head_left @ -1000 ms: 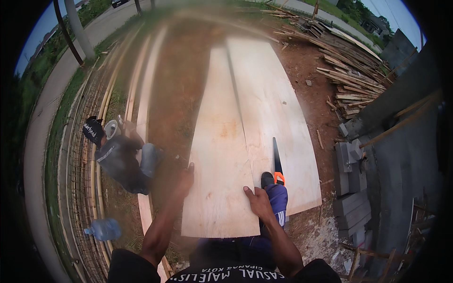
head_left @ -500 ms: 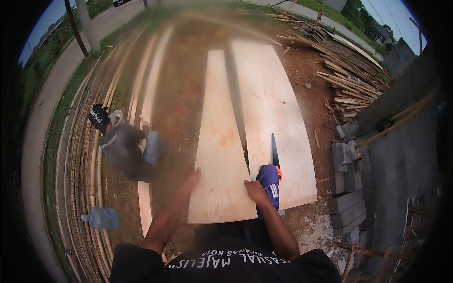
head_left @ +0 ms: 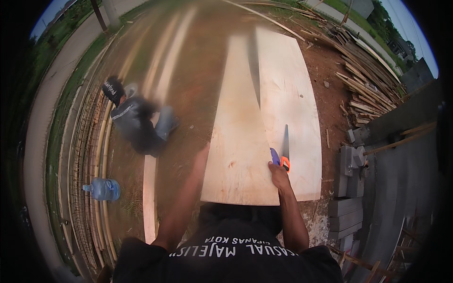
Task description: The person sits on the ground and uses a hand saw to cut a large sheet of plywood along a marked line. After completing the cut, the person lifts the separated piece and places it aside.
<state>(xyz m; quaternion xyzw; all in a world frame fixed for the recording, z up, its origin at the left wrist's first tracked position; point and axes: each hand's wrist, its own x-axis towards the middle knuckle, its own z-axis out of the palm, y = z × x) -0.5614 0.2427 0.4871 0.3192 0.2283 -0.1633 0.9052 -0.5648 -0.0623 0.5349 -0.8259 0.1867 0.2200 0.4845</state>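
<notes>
A long narrow plywood strip is raised at its near end, in front of my chest. My left hand grips its left edge, the fingers partly hidden and blurred. On the right edge, near the bottom corner, my right hand holds on. Beside it a wider plywood sheet lies flat on the red soil. A hand saw with an orange handle rests on that sheet, next to my blue shoe.
Another person in a dark cap crouches on the left. A blue water jug lies by long bamboo poles. Grey concrete blocks stand at the right, and a heap of wood offcuts lies at the upper right.
The narrow strip's near end has come up toward me. My hands have shifted from its surface to its side edges. The crouching person now sits further right in view.
</notes>
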